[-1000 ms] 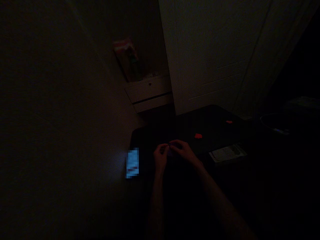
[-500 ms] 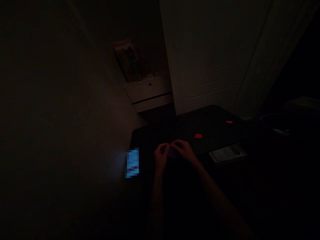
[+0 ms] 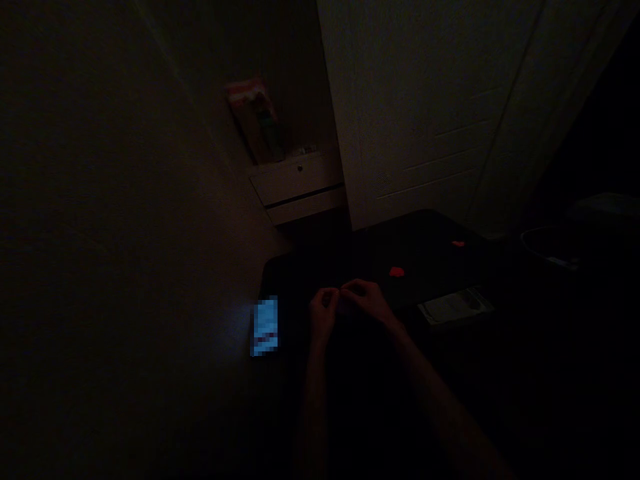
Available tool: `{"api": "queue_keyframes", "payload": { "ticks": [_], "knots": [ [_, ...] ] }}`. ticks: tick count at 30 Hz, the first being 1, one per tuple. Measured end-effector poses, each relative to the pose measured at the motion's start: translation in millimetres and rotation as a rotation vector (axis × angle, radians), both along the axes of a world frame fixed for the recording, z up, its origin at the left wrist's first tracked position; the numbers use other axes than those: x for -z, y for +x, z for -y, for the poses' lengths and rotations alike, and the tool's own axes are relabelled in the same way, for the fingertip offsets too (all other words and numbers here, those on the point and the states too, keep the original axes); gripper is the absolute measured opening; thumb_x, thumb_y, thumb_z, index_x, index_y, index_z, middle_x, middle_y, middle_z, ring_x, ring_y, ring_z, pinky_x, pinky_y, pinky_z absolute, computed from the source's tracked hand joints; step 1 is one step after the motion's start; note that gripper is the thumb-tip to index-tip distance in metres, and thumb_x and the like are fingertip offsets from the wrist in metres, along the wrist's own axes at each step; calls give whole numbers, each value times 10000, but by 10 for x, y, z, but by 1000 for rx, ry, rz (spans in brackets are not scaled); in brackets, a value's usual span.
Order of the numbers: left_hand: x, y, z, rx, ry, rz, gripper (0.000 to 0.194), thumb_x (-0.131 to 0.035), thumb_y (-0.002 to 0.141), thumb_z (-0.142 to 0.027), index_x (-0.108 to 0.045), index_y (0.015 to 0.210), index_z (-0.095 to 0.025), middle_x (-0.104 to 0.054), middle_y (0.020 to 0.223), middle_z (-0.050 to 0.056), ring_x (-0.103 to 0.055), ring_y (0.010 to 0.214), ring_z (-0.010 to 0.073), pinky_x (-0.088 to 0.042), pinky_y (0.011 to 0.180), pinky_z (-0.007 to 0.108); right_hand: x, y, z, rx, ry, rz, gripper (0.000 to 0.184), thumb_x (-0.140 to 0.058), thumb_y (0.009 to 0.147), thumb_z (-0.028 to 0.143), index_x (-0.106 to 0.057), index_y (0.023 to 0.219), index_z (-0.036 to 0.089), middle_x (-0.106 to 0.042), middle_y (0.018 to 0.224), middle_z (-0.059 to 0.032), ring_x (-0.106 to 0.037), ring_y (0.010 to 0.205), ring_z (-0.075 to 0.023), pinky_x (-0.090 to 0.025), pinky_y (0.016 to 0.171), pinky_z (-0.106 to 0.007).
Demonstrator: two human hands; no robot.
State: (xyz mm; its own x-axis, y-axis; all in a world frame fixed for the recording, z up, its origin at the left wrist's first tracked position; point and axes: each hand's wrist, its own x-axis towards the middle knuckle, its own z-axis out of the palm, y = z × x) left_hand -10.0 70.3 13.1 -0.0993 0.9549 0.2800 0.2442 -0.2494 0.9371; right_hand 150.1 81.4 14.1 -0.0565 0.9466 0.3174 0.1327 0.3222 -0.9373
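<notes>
In the dim light, my left hand [image 3: 324,312] and my right hand [image 3: 367,298] meet fingertip to fingertip over the dark table [image 3: 425,230]. Both are closed in a pinch on a small dark purple piece [image 3: 345,307], which shows faintly below the fingers. Its material and exact shape are lost in the dark. Beyond my right hand lies a crumpled-looking red-orange piece [image 3: 397,272]. A second, smaller red-orange piece [image 3: 458,244] rests farther off to the right.
A lit phone-like screen [image 3: 265,327], blurred into blocks, is at the table's left edge by the wall [image 3: 150,267]. A pale printed packet or booklet [image 3: 456,307] lies at the right front. White drawers [image 3: 303,180] and a pale door panel [image 3: 425,120] stand behind.
The picture has grown slightly darker, and the purple piece shows less clearly. Both hands keep almost the same place and pinch.
</notes>
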Motion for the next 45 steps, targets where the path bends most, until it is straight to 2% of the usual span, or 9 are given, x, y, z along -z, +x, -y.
{"api": "queue_keyframes", "payload": {
  "ticks": [6,11,20,25,41,45],
  "knots": [
    [-20,4,5,20,-23,43,264,-712,819,-415,-713,941,-182,-734,913,77,-677,861,213,-512,787,326,-4,7,-3,-5,15,-58,223,-705,823,389,-732,920,190,-754,895,-51,-696,846,-211,-534,793,-325],
    [-26,0,9,43,-41,36,268,-734,790,-425,-715,893,-178,-730,868,67,-673,828,209,-511,763,318,-18,2,10,-28,0,-23,222,-673,850,392,-726,903,183,-750,894,-54,-691,851,-209,-530,786,-316],
    [-22,4,32,77,-29,6,257,-702,822,-433,-710,892,-185,-721,883,59,-662,849,204,-493,778,308,11,14,8,-44,35,71,197,-621,878,350,-708,902,175,-745,894,-57,-682,833,-204,-512,773,-313],
    [-38,23,36,59,-25,-9,252,-712,808,-425,-711,883,-185,-722,863,56,-658,815,197,-496,760,305,37,18,-2,-33,38,80,221,-606,894,378,-702,910,180,-737,866,-47,-673,801,-197,-509,734,-301],
    [0,16,11,44,-4,-4,262,-652,862,-429,-700,906,-175,-726,890,68,-668,857,208,-509,783,315,-22,1,29,-95,45,58,238,-609,925,382,-731,1004,194,-762,983,-53,-701,912,-216,-526,843,-329],
    [9,3,10,36,-6,1,296,-678,845,-461,-714,924,-178,-733,916,80,-676,888,225,-511,814,336,-27,1,32,-96,61,64,209,-625,912,369,-721,974,194,-758,956,-49,-700,895,-212,-527,825,-322]
  ]
}}
